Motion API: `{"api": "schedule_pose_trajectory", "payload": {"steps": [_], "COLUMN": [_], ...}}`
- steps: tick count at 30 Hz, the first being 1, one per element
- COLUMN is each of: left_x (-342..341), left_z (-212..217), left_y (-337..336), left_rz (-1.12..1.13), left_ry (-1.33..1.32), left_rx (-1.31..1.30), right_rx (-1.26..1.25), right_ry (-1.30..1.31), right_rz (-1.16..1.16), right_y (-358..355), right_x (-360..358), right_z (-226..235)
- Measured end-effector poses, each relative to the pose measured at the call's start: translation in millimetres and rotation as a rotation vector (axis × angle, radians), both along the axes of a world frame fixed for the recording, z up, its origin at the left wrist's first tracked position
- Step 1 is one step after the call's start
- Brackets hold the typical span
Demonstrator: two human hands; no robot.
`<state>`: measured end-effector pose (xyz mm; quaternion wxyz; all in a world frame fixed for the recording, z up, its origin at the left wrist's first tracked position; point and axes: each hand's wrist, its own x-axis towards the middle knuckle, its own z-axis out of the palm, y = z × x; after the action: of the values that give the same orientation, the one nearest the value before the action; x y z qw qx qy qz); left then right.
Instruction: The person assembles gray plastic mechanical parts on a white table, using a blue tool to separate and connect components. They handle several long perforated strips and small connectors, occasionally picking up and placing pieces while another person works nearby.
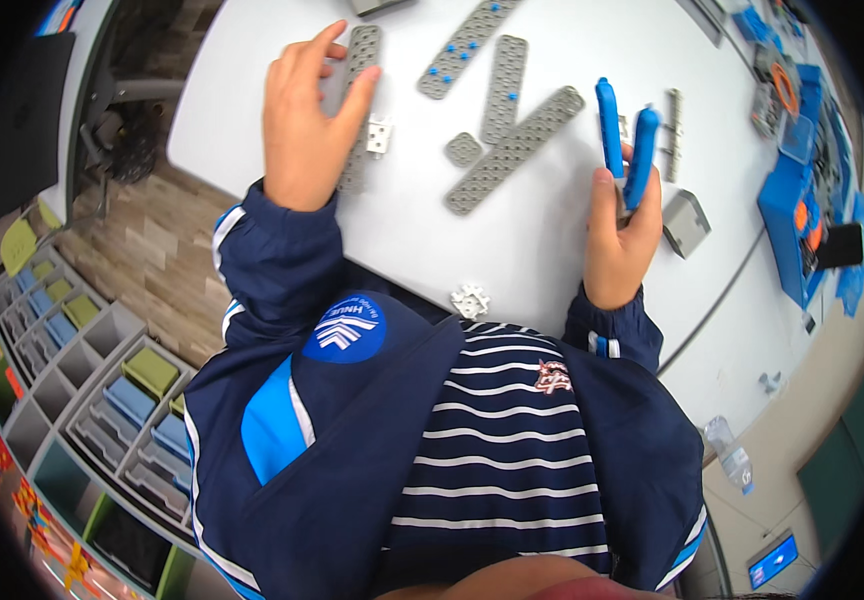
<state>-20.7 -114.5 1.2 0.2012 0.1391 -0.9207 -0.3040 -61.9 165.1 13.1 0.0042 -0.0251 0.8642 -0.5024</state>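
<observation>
White and smooth, the tabletop (512,240) carries many building parts. Near its left edge the left hand (304,125) lies spread flat on a long grey plastic strip with holes (360,75), likely to stop it sliding. More grey strips with holes (512,150) lie in the middle. Toward the right edge the right hand (620,235) grips a blue-handled tool (624,140), handles pointing away.

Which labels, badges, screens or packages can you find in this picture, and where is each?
Round blue badge with white stripes: on the dark jacket's chest.
Small red-and-white patch: on the striped shirt.
Small blue-lit screen: lower right, rectangular.
Clear bottle with pale label: on the floor, right.
</observation>
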Motion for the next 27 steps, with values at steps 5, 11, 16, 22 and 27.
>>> {"api": "schedule_pose_trajectory", "payload": {"steps": [5, 11, 16, 22, 27], "left_x": [1, 8, 21, 55, 57], "left_z": [3, 1, 28, 34, 0], "left_y": [-3, -9, 4, 56, 78], "left_rz": [-0.066, -0.088, -0.145, -1.024, -1.079], "left_ry": [0.023, 0.040, 0.111, -0.111, -0.006], "left_rx": [-0.052, -0.032, -0.041, 0.094, -0.132], "right_rx": [0.329, 0.847, 0.878, 0.735, 0.647], "right_ry": [0.391, 0.478, 0.441, 0.498, 0.504], "right_rz": [-0.257, -0.208, -0.171, -0.199, -0.184], "right_y": [26, 49, 53, 50, 48], "right_x": [-21, -35, -37, -39, -34], "right_z": [2, -21, -27, -24, -19]}}
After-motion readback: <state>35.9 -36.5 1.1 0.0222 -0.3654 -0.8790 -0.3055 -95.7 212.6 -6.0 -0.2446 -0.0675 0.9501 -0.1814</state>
